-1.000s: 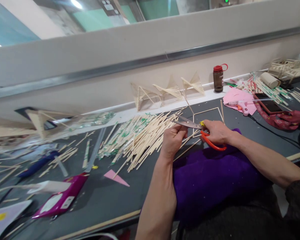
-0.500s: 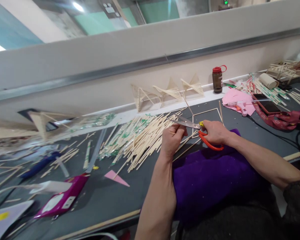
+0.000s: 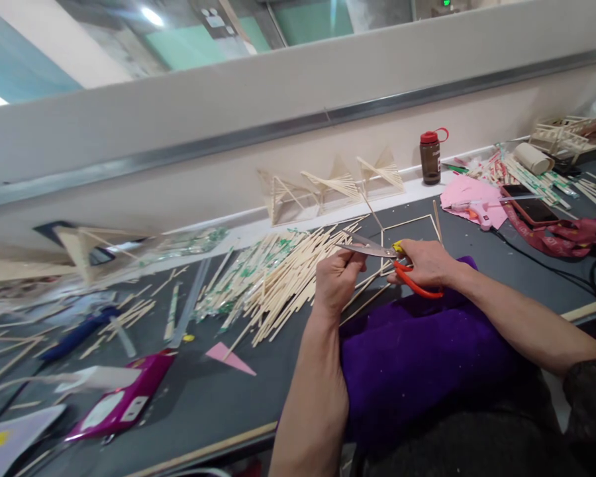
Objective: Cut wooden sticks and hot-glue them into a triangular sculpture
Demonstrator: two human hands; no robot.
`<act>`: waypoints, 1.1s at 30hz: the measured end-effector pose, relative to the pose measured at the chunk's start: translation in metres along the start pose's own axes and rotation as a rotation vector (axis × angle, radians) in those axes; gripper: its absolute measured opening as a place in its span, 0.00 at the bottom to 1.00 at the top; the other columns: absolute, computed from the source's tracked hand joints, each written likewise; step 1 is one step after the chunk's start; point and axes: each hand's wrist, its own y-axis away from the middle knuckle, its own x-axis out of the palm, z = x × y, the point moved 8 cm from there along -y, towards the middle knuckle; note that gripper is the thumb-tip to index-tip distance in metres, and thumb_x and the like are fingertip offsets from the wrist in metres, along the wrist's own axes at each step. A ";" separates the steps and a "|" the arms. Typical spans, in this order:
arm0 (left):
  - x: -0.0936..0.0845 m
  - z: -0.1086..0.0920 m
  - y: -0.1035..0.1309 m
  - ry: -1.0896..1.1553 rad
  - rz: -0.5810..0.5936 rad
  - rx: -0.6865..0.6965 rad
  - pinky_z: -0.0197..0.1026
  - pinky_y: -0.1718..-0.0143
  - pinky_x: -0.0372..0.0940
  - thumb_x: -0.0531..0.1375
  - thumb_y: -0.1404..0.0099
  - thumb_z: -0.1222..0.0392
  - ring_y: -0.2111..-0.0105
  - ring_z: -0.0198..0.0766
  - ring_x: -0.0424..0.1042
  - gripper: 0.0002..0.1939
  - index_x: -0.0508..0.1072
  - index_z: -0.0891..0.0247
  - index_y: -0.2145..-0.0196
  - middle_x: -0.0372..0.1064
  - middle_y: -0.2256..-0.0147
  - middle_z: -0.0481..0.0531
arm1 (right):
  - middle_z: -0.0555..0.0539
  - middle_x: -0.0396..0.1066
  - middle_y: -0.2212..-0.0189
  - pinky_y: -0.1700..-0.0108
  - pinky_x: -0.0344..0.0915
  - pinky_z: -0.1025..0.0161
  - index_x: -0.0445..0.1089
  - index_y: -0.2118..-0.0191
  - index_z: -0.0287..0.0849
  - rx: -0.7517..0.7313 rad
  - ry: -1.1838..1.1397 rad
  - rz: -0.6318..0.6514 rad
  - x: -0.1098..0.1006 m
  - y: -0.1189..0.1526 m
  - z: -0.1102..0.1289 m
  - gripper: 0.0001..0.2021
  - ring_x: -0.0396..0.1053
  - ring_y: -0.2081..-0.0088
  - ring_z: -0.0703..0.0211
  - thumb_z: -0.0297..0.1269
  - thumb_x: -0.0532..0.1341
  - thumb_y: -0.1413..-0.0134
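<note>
Head view: the scissors (image 3: 390,253) are held above the bench (image 3: 228,401), in from its front edge, blades slightly parted and tips turned left; the right grip (image 3: 426,260) is wrapped about their orange and yellow handles; the left grip (image 3: 334,281) has its fingers curled up close by the blades, but I cannot tell whether it is closed on anything.

The scissors should be stiff, not heavy, and easiest to steer by the loops; the metal is probably slick and sharp, so bare fingers are safer toward the pivot than the tips; the sticks (image 3: 288,285) look light, stiff and dry, and a thin one may well snap or splinter under a hard pinch, so a loose hold near the middle should suit.

Toward the back edge, the frame (image 3: 408,222) sits just past the hands and looks easily knocked; the models (image 3: 332,183) along that edge seem frailer; sticks crowd the side by the tips; the cloth (image 3: 422,364) lies at the front edge and might snag; the widest room is between sticks and front edge, broken by a pink scrap (image 3: 231,359); a smaller patch lies between frame and glue gun (image 3: 478,211).
</note>
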 end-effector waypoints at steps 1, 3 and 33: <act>0.002 0.000 0.000 -0.002 0.023 0.004 0.37 0.72 0.62 0.58 0.39 0.54 0.78 0.34 0.64 0.15 0.70 0.61 0.80 0.66 0.82 0.48 | 0.40 0.78 0.57 0.59 0.61 0.57 0.71 0.50 0.42 -0.002 -0.003 -0.002 0.000 0.000 0.000 0.24 0.74 0.57 0.45 0.54 0.65 0.46; 0.006 -0.001 0.000 0.005 0.060 0.011 0.37 0.72 0.60 0.57 0.38 0.55 0.79 0.34 0.62 0.15 0.67 0.61 0.81 0.64 0.83 0.47 | 0.39 0.78 0.55 0.58 0.62 0.56 0.71 0.49 0.41 -0.010 -0.013 0.002 0.000 0.000 0.000 0.25 0.74 0.56 0.44 0.54 0.65 0.47; 0.018 0.002 0.004 0.165 0.092 -0.045 0.36 0.80 0.51 0.58 0.36 0.50 0.81 0.32 0.55 0.20 0.64 0.61 0.83 0.56 0.85 0.46 | 0.36 0.78 0.56 0.62 0.58 0.59 0.70 0.52 0.38 -0.021 -0.010 0.016 0.003 0.002 0.005 0.17 0.73 0.59 0.48 0.41 0.60 0.44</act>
